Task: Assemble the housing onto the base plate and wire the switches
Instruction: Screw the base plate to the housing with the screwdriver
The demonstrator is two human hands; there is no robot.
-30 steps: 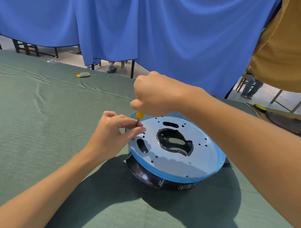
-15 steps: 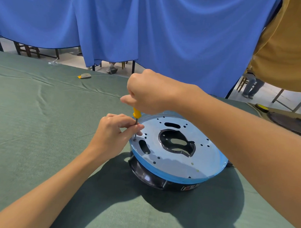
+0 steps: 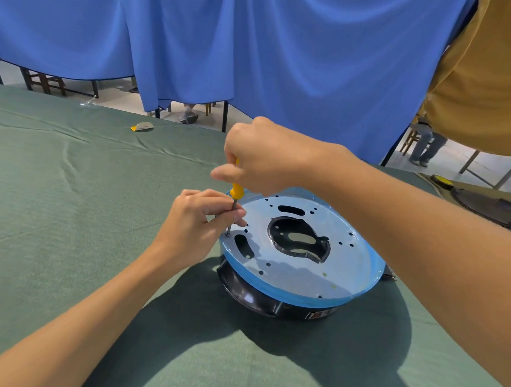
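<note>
One wide-angle camera, worn on the person's head, looks forward and down from close above the green-clothed table [image 3: 74,216], with the base plate [image 3: 300,274] near, just right of frame centre, the table's far edge crossing the upper third and a blue curtain [image 3: 282,64] filling the top.

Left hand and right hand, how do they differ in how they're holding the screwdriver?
The right hand wraps the yellow handle of the screwdriver from above, while the left hand pinches its metal shaft lower down with the fingertips. The right hand is raised above the base plate; the left hand sits low at the plate's left edge, close to the tip. Both hold the same roughly upright screwdriver.
</note>
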